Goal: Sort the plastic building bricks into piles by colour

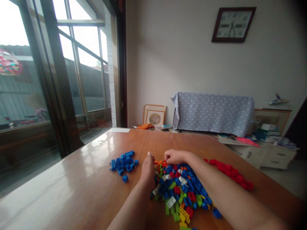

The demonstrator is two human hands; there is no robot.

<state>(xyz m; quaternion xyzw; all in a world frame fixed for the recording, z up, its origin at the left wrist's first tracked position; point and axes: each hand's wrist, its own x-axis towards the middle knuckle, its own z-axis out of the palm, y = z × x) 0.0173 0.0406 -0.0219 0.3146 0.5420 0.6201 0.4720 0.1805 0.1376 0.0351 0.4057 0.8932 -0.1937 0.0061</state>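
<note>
On the surface (83, 185) in front of us: a glossy wooden top carrying three heaps of small plastic building bricks
Mixed heap (182, 191): the largest, lying between our two forearms, with blue, red, green, yellow, orange and white bricks jumbled together
Blue heap (123, 162): only blue bricks, left of the mixed heap and apart from it, with one stray blue brick just beside it; it looks grouped by colour
Red heap (230, 172): only red bricks, in a loose line on the right, beyond our right forearm
Left grip (147, 169): open, fingers straight and held together, resting against the left edge of the mixed heap like a wall, which seems to keep the bricks from spreading
Right grip (174, 156): curled closed over the far edge of the mixed heap, knuckles up, touching orange and red bricks; we cannot tell whether a brick sits inside it
Beyond the surface: a tall window (79, 64) on the left, framed pictures (154, 115) leaning on the wall, a dotted cloth (213, 111) draped over furniture, and a wall clock (232, 24)
</note>
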